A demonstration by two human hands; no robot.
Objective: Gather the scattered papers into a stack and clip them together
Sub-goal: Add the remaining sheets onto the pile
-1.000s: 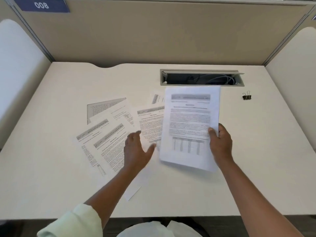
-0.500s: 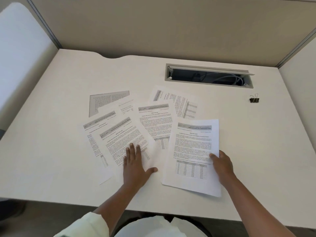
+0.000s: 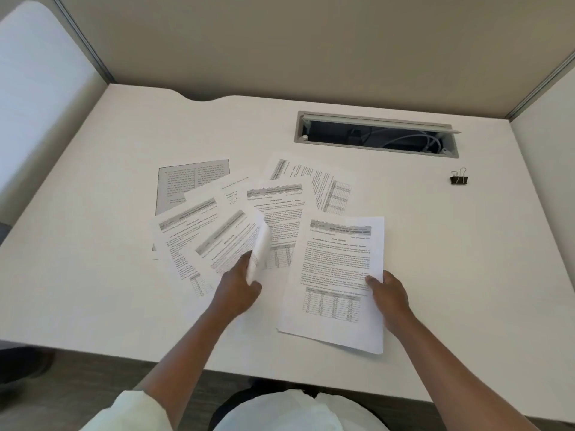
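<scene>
The left grip [image 3: 238, 287] pinches the curled edge of one sheet [image 3: 259, 247] among the papers [image 3: 193, 188] fanned on the bench [image 3: 93, 275]. The right grip [image 3: 390, 298] clamps a stack [image 3: 336, 275] lying just beside them. The clip [image 3: 459, 179] sits well apart, near the slot [image 3: 376, 119], which holds cables [image 3: 413, 140].
</scene>
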